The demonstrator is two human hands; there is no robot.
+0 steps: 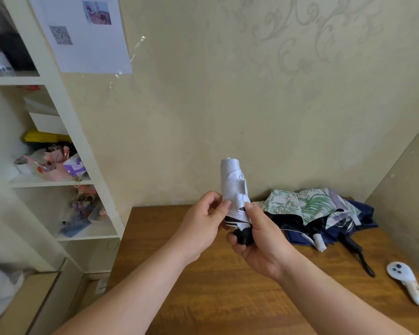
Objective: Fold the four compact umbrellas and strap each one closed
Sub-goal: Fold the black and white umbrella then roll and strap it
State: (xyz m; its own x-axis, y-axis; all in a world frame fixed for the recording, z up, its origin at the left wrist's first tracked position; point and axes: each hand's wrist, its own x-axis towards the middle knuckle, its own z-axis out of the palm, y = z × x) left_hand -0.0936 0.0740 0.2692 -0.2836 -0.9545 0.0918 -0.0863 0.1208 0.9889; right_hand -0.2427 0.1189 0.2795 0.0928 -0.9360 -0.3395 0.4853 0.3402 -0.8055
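We've got a rolled umbrella upright between our hands, the umbrella pile behind-right on the table, shelves off left.

The wooden surface carries a heap of unfolded umbrellas and, nearer, a white handheld controller.

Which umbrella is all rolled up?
The white fabric umbrella, held upright in both hands, is rolled tight. The green floral-print umbrella and the navy blue umbrella lie loose and unfolded on the wooden table.
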